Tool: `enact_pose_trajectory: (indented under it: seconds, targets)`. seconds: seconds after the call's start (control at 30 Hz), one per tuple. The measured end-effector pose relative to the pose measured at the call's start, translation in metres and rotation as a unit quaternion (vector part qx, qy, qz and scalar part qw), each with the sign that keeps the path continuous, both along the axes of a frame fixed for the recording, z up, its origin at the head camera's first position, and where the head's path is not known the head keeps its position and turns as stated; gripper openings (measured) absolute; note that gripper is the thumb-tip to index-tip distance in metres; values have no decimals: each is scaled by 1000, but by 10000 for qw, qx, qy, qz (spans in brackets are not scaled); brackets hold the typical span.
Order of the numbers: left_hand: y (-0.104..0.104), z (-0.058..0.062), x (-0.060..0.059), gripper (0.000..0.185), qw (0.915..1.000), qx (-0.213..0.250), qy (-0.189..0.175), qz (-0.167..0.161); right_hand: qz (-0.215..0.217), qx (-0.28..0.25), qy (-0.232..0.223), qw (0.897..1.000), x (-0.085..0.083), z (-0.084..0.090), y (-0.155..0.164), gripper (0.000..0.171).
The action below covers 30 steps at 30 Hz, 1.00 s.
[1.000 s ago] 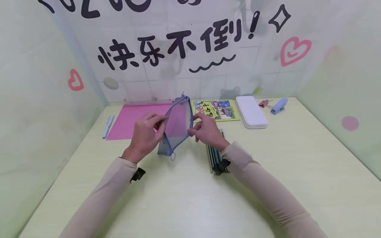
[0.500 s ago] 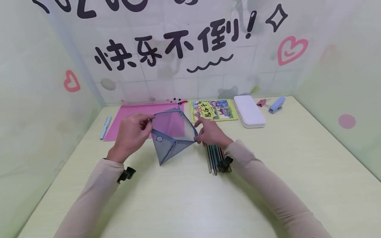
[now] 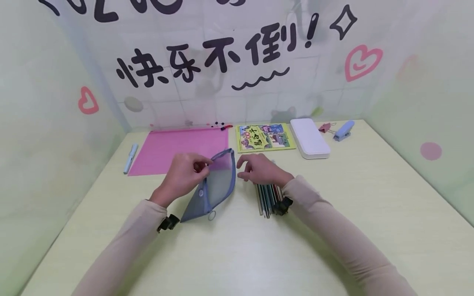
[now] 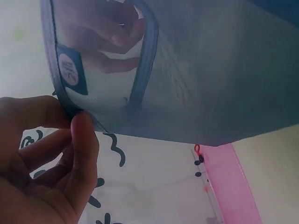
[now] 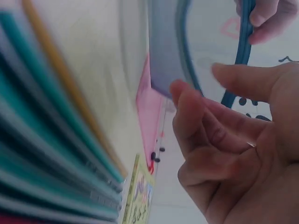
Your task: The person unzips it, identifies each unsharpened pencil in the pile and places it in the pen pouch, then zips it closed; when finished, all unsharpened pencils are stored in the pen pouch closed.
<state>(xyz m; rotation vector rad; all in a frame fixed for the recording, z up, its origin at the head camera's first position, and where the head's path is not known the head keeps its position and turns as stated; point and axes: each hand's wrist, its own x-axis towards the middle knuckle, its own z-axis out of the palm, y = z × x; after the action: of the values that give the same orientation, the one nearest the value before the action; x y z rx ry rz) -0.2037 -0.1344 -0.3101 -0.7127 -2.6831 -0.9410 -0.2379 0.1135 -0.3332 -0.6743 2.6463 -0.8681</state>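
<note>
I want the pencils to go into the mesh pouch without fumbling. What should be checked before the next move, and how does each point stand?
1. Left hand has a grip on the mesh pouch rim: ok.
2. Pouch mouth open: ok, the rim gapes in the left wrist view.
3. Right hand free: ok, it holds nothing.
4. Pencils within reach: ok, under the right wrist.
5. Pencils bundled: cannot tell.

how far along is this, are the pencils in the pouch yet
Not yet. Done: the blue mesh pouch is open at its top edge. In hand: the left hand pinches that edge, while the right hand hovers beside it, holding nothing. Left: the pencils all lie on the table.
</note>
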Motion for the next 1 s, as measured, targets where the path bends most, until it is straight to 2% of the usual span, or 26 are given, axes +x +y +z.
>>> enact_pose_trajectory:
  seconds: [0.2, 0.43, 0.6, 0.8, 1.0]
  targets:
    - [-6, -5, 0, 18, 9989, 276, -363, -100, 56, 1034, 368, 9939, -2, -2, 8, 17]
    - [-7, -4, -2, 18, 9975, 368, -598, -73, -291, 1744, 311, 9838, -5, -7, 6, 21]
    - [-9, -3, -2, 18, 9962, 377, -783, -3, -374, 1809, 314, 9823, -5, -11, 0, 21]
    - [-14, -5, -6, 20, 9928, 605, -1036, 53, -510, 1657, 282, 9844, -3, -14, -6, 19]
    - [-19, -6, -7, 19, 9886, 748, -1302, 74, -678, 1139, -343, 9906, -1, -14, -13, 15]
